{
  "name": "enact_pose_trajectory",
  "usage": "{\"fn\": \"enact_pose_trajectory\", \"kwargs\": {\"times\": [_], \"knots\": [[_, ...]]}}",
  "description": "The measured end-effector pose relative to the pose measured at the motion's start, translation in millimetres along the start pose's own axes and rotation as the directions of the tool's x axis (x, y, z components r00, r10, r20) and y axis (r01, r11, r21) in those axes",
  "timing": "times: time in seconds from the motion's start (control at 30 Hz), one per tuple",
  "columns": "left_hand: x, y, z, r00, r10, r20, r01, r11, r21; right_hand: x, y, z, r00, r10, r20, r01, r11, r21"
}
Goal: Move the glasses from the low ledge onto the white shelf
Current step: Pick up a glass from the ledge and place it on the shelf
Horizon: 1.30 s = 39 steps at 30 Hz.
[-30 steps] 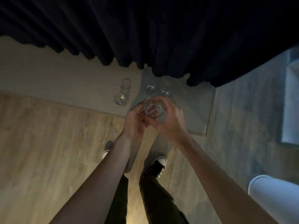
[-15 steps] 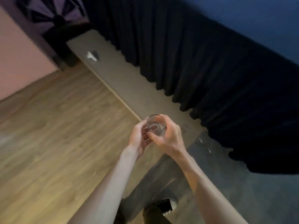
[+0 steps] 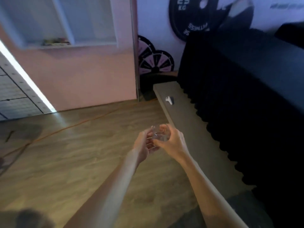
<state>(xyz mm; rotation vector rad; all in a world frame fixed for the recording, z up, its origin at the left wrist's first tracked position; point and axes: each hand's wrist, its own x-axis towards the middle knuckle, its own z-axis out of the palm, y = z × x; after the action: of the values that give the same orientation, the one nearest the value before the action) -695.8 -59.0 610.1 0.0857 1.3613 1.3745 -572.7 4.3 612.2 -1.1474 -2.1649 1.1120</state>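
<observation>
Person is standing over the wooden floor (image 3: pixel 69 162), both bare arms reaching forward and meeting around one clear glass (image 3: pixel 160 134). Right hand (image 3: pixel 172 142) is wrapping the glass from the right, fingers curling over its far side; its grip is closed on the glass. Left hand (image 3: pixel 144 145) is cupping in from the left and a little below, fingertips touching the glass wall or just beside it; motion blur is making it hard to tell how firmly this grip is closing, so I am reading it as a supporting hold. Glass is sitting upright or slightly tilted between the two grips, held in the air above the floor, not resting on anything.

Just right of the grips the low ledge (image 3: pixel 185 122) is running away toward the far wall, along the foot of a dark curtain (image 3: pixel 246 104). Beyond the grips on that ledge a small white object (image 3: pixel 169 100) is lying; too blurred to name. No other glasses are showing on the visible stretch of ledge.

Far ahead and to the left of the grips, high on the pink wall (image 3: pixel 85 76), the white shelf (image 3: pixel 69 22) is hanging, well apart from the glass; something low and colourful is lying on its bottom board. Ahead and right of the grips a black weight plate (image 3: pixel 190 15) is showing against the wall, with two patterned discs (image 3: pixel 156 62) below it. An orange cable (image 3: pixel 69 127) is trailing across the floor left of the grips
</observation>
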Motion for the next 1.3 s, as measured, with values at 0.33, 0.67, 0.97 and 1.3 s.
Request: {"fn": "enact_pose_trajectory", "kwargs": {"times": [0.33,0.67,0.97,1.3], "knots": [[5.7,133.2,-163.8,0.974,0.110,-0.196,-0.132,0.986,-0.101,98.5,-147.9,132.8,0.961,-0.183,0.207,0.174,0.983,0.061],[62.9,282.5,-274.9,0.860,0.236,-0.453,-0.355,0.913,-0.199,257.6,-260.0,244.3,0.811,-0.417,0.410,0.348,0.907,0.235],[122.7,393.8,-326.2,0.763,0.215,-0.610,-0.466,0.837,-0.287,403.6,-336.3,303.7,0.627,-0.548,0.554,0.451,0.835,0.315],[189.3,481.7,-380.2,0.768,0.224,-0.600,-0.487,0.813,-0.320,508.8,-380.6,371.6,0.600,-0.586,0.545,0.477,0.809,0.344]]}}
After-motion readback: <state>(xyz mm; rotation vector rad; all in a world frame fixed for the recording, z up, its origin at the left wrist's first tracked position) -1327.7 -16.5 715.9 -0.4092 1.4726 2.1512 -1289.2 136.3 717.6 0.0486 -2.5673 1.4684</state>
